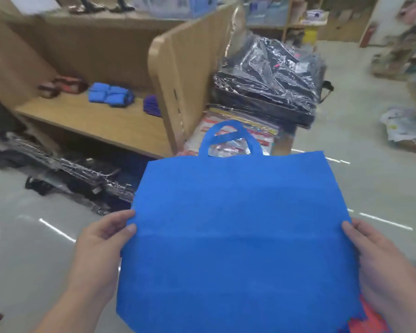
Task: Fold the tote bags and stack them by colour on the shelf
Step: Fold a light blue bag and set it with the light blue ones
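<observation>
- Left hand and right hand each pinch a side edge of the blue tote bag
- Bag held flat in the air, handles away, likely squared for folding
- Folded blue bags on the shelf, probably its pile

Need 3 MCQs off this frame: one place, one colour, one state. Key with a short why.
1. Where on the shelf do the folded blue bags lie? A) between the reddish stack and the purple stack B) left of the reddish stack C) hanging from its edge
2. What colour is the held tote bag? A) purple B) blue C) black
3. How is that tote bag now? A) rolled up B) spread out flat C) folded small
Key: 1 A, reddish on their left, purple on their right. 2 B, plain blue all over. 3 B, left hand and right hand each pinch a side edge, handles pointing away.
</observation>
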